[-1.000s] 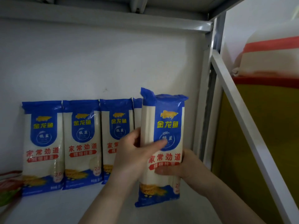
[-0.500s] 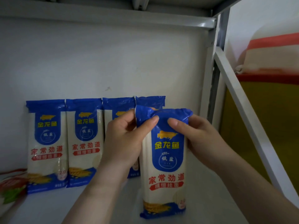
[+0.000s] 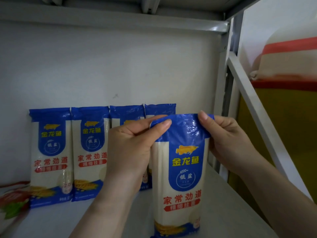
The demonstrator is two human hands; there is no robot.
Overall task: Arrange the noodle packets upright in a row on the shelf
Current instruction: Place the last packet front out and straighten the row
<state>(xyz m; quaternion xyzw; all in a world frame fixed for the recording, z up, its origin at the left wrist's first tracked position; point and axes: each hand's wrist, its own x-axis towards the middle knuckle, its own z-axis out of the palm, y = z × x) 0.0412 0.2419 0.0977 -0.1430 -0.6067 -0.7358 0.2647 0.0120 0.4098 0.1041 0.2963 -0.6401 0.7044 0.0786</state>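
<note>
**Caller:** Blue and white plastic fills your head view: you've got the front noodle packet (image 3: 181, 177) standing upright on the shelf (image 3: 96, 219), its bottom edge down on the grey board, out in front of the others.

**Spotter:** And your grip? Your left hand (image 3: 130, 148) pinches the top left corner of the blue seal, thumb in front, fingers curled behind. Your right hand (image 3: 228, 140) pinches the top right corner the same way, thumb tip on the front of the flap.

**Caller:** So both hands are closed on that one packet, up at its crimped top edge, with the seal stretched between them.

**Spotter:** Behind it, against the back wall (image 3: 120, 66), you have the row of packets (image 3: 72, 152): four upright, side by side and touching. The two on the left show in full; your left hand covers most of the third, and the fourth only shows its blue top above your fingers.

**Caller:** Down at the far left of the shelf lies a red and green wrapper (image 3: 12, 203), just beside the first packet; I can't tell what it is.

**Spotter:** On your right, the shelf's metal upright (image 3: 223, 100) stands just beyond the row, and past it a blurred red, cream and yellow shape (image 3: 283, 83).
</note>
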